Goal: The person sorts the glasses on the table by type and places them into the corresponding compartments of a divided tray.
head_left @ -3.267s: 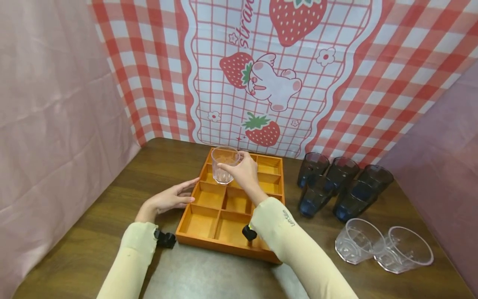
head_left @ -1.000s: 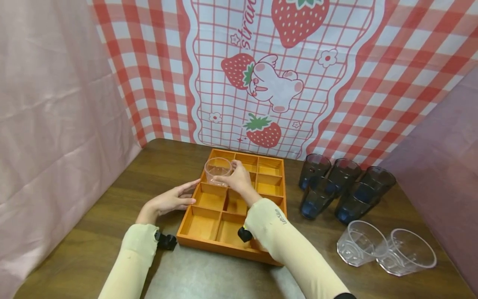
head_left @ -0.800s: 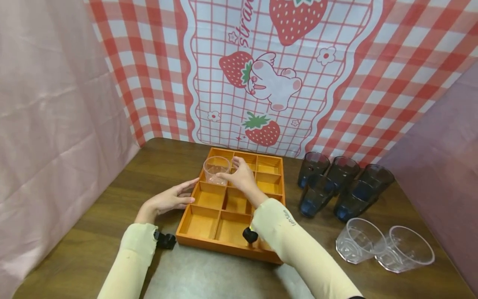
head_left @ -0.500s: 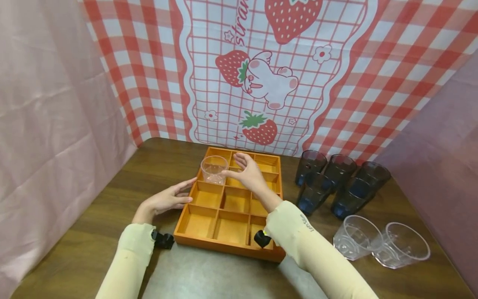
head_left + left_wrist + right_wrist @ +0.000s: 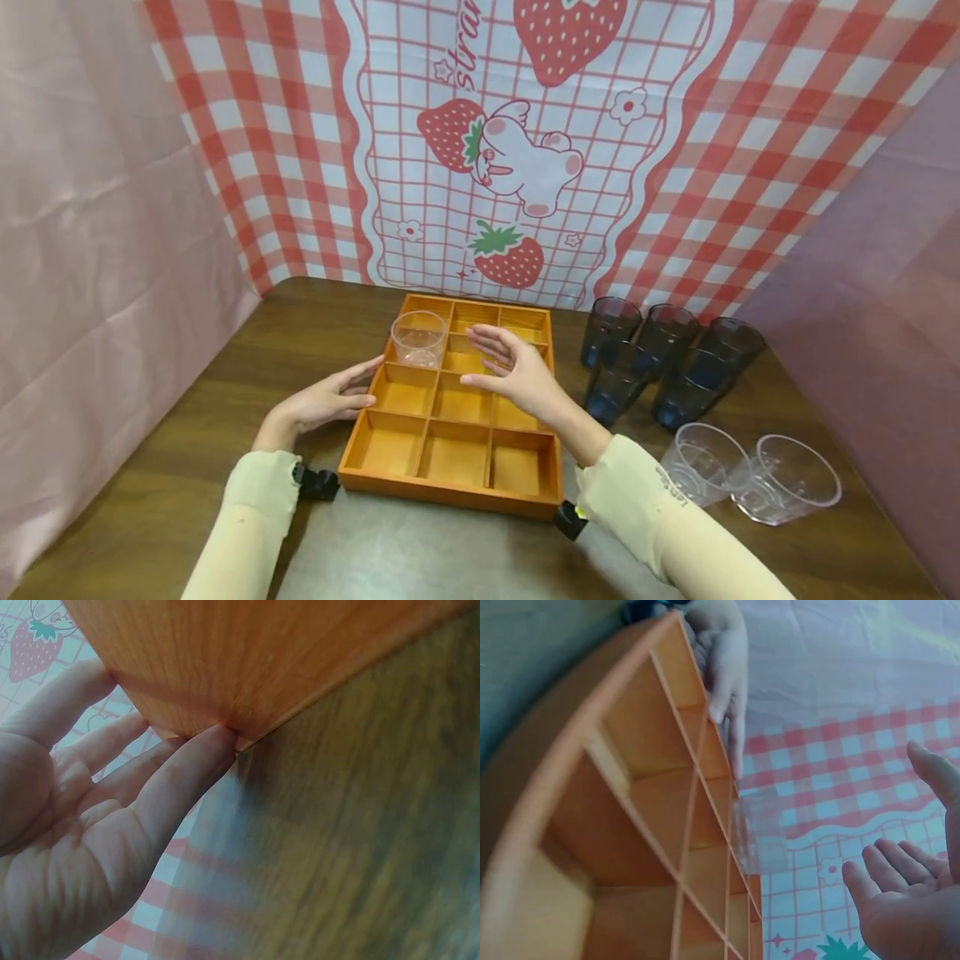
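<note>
A clear plastic tumbler (image 5: 419, 340) stands upright in a left-hand compartment of the orange wooden divided box (image 5: 450, 492), second row from the back. My right hand (image 5: 517, 377) hovers over the box's middle, right of the tumbler and apart from it, fingers spread and holding nothing. In the right wrist view the same tumbler (image 5: 761, 832) rises above the box's far side. My left hand (image 5: 322, 402) touches the box's left side with extended fingers. The left wrist view shows those fingertips (image 5: 217, 739) against the wooden side wall (image 5: 202, 660).
Several dark tinted tumblers (image 5: 613, 379) cluster on the wooden table (image 5: 225, 392) right of the box. Nearer the front right stand two more clear tumblers (image 5: 787, 479), side by side. A strawberry-print checked cloth (image 5: 517, 183) hangs behind the table.
My right hand lowered the clear tumbler into the compartment, released it, and drew back to the right with fingers spreading. The left hand stays at the box's side.
</note>
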Tool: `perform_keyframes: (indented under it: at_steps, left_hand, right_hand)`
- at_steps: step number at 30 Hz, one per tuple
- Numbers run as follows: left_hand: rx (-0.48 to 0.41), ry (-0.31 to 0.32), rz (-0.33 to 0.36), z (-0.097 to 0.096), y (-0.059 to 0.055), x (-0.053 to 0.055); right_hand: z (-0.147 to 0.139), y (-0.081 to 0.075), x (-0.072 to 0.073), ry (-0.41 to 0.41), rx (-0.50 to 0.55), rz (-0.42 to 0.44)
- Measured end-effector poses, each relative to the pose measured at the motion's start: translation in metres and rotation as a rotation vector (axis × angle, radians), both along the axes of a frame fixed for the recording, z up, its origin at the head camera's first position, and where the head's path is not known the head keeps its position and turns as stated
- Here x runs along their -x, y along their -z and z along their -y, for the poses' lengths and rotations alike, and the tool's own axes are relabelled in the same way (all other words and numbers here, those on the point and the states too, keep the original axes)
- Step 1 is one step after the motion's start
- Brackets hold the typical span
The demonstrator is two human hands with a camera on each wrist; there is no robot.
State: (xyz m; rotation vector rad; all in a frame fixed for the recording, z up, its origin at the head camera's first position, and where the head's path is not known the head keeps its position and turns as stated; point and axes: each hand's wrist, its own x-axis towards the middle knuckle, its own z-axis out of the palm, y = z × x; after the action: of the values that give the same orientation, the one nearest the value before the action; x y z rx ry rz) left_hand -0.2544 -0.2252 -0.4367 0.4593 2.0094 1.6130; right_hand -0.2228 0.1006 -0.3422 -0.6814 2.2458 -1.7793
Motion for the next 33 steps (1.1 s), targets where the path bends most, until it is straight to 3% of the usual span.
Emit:
perform_keyframes:
  at_steps: [11, 19, 33]
  left_hand:
    - [0.010, 0.001, 0.007, 0.000, -0.001, -0.001]
    - [0.019, 0.004, -0.002, -0.001, 0.000, -0.001]
    - [0.037, -0.014, 0.011, -0.002, -0.002, -0.002]
  right_hand:
    - [-0.052, 0.013, -0.052, -0.123, 0.007, -0.151]
    - [-0.101, 0.014, -0.073, -0.069, -0.046, -0.249]
    - [-0.194, -0.001, -0.095, 0.054, -0.033, -0.339]
